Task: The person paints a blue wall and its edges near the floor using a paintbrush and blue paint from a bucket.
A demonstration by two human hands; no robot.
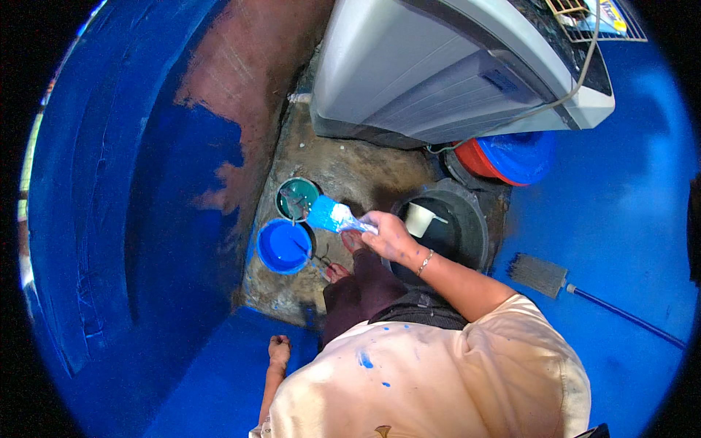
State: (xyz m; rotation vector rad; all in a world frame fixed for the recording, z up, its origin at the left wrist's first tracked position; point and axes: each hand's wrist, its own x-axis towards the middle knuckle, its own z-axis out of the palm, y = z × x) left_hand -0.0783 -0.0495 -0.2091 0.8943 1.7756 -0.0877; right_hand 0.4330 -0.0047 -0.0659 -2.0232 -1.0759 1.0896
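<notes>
The right hand (388,237) holds a wide paint brush (332,217) with blue paint on its bristles. The brush hangs just over a small green paint can (296,197). Right beside that can sits a round tub of blue paint (283,247). The left hand (278,349) rests low on the blue floor (628,219). A black bucket (475,226) with a white cup (420,219) inside stands near the right hand. A big grey machine (453,66) stands behind it.
</notes>
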